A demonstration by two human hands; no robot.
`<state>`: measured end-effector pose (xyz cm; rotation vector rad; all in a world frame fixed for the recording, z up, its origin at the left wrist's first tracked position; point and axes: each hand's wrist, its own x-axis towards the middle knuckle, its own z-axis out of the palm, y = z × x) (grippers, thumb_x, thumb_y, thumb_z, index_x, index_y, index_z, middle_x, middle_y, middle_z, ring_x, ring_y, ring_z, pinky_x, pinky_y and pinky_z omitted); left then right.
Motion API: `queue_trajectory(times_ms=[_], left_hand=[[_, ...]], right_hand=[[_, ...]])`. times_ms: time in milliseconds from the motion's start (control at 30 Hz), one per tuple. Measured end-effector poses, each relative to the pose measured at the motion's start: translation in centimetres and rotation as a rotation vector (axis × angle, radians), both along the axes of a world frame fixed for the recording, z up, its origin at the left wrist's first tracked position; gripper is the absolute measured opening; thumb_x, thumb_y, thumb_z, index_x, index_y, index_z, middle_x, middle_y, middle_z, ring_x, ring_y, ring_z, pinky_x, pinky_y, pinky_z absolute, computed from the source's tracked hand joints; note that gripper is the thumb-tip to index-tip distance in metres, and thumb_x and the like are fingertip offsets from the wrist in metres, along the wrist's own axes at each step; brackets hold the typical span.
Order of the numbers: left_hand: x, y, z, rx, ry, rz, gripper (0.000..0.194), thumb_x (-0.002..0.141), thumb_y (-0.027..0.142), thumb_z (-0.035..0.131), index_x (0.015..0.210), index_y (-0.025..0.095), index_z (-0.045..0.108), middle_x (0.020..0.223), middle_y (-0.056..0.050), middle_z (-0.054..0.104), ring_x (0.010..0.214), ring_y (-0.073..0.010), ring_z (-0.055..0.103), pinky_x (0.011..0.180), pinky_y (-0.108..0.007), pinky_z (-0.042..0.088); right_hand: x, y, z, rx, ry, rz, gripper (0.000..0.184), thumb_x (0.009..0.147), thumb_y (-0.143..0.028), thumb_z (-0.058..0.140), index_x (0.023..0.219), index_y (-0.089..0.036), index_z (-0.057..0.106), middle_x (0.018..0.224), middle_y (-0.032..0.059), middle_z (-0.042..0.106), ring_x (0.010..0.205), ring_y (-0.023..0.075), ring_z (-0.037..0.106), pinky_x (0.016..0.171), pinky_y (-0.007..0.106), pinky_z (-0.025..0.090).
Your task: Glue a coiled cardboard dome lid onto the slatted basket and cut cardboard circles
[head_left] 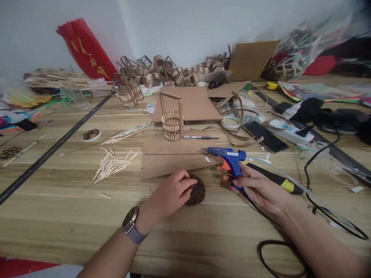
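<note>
My right hand [257,185] is wrapped around the handle of a blue glue gun [228,154] with an orange trigger. Its nozzle points left over the cardboard, and a clear glue stick trails from its back. My left hand [176,189] has its fingers closed at the left edge of a dark brown round disc [197,192] with a rough, honeycomb-like surface, lying on the table. Part of the disc is hidden under those fingers. Beyond the hands, a small wooden-slat bucket [171,125] with a tall brown handle stands on cardboard [162,154].
Loose short sticks [113,166] lie to the left, near a white lid [92,135] holding brown balls. A pen [199,137], a phone [265,136] and a black-and-yellow tool handle [272,178] lie ahead and right. Many small buckets [168,71] are heaped against the wall.
</note>
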<state>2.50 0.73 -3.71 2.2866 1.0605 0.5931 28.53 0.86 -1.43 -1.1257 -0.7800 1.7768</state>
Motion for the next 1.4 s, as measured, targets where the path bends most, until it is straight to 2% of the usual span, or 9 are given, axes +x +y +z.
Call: queue_trajectory(times_ms=[167,667,800,967,1067,1167,1267,1333,1400], left_hand=[[0.2,0.0,-0.1,0.056,0.047,-0.025,0.036,0.087,0.010,0.047,0.116,0.016,0.068,0.106,-0.011,0.062,0.096,-0.0219,0.061,0.086,-0.035,0.051],[0.8,-0.2,-1.0,0.227,0.195,-0.037,0.039,0.085,0.003,0.045,0.112,0.020,0.067,0.093,-0.006,0.065,0.089,-0.0210,0.062,0.080,-0.034,0.054],[0.9,-0.3,-1.1,0.239,0.203,-0.044,0.038,0.085,0.003,0.044,0.112,0.019,0.067,0.095,-0.007,0.066,0.089,-0.0216,0.063,0.081,-0.035,0.054],[0.8,-0.3,-1.3,0.276,0.226,-0.061,0.040,0.083,0.003,0.044,0.111,0.019,0.068,0.097,-0.007,0.068,0.089,-0.0219,0.064,0.082,-0.035,0.055],[0.8,-0.3,-1.5,0.320,0.201,-0.046,0.039,0.084,0.004,0.043,0.111,0.018,0.068,0.095,-0.008,0.069,0.088,-0.0218,0.065,0.080,-0.035,0.056],[0.8,-0.2,-1.8,0.342,0.171,-0.041,0.039,0.084,0.004,0.043,0.110,0.018,0.069,0.093,-0.008,0.070,0.086,-0.0218,0.066,0.079,-0.036,0.057],[0.8,-0.1,-2.0,0.362,0.164,-0.044,0.039,0.084,0.003,0.043,0.108,0.018,0.070,0.092,-0.007,0.070,0.085,-0.0217,0.067,0.078,-0.035,0.058],[0.8,-0.1,-2.0,0.365,0.163,-0.044,0.038,0.084,0.003,0.043,0.107,0.017,0.070,0.091,-0.008,0.070,0.085,-0.0213,0.067,0.078,-0.035,0.058],[0.7,0.0,-2.0,0.365,0.169,-0.040,0.038,0.084,0.003,0.043,0.107,0.017,0.070,0.091,-0.007,0.069,0.085,-0.0210,0.067,0.079,-0.035,0.058]], right_hand=[[0.0,0.0,-0.1,-0.012,0.011,-0.018,0.049,0.056,-0.007,0.075,0.101,-0.022,0.066,0.103,0.0034,0.071,0.082,0.0162,0.066,0.060,0.022,0.052],[-0.3,-0.5,0.8,0.109,0.014,-0.036,0.037,0.059,-0.009,0.073,0.091,-0.021,0.060,0.090,0.0003,0.067,0.078,0.0153,0.062,0.058,0.023,0.047],[0.4,-0.9,2.7,0.193,-0.090,-0.183,0.037,0.062,-0.016,0.078,0.092,-0.021,0.058,0.084,-0.0010,0.066,0.076,0.0142,0.061,0.059,0.022,0.047],[3.4,-1.5,6.5,0.317,-0.242,-0.382,0.034,0.064,-0.028,0.082,0.087,-0.023,0.057,0.075,-0.0023,0.066,0.057,0.0113,0.055,0.052,0.024,0.045],[6.6,-2.0,9.0,0.370,-0.303,-0.636,0.029,0.063,-0.022,0.082,0.083,-0.023,0.060,0.069,-0.0034,0.062,0.062,0.0126,0.057,0.047,0.022,0.043],[10.5,-2.1,10.3,0.323,-0.285,-0.869,0.020,0.072,-0.011,0.076,0.075,-0.020,0.059,0.067,-0.0036,0.060,0.058,0.0085,0.055,0.045,0.019,0.040],[14.6,-1.5,9.7,0.292,-0.255,-1.160,0.025,0.075,0.001,0.067,0.071,-0.020,0.054,0.064,-0.0062,0.055,0.050,0.0051,0.049,0.037,0.015,0.034],[17.2,-0.8,8.1,0.198,-0.254,-1.217,0.024,0.081,-0.001,0.064,0.071,-0.020,0.053,0.061,-0.0065,0.050,0.048,0.0061,0.046,0.035,0.015,0.035],[19.4,-0.1,6.2,0.083,-0.250,-1.206,0.006,0.091,-0.013,0.060,0.086,-0.016,0.060,0.075,-0.0029,0.058,0.055,0.0074,0.053,0.044,0.017,0.045]])
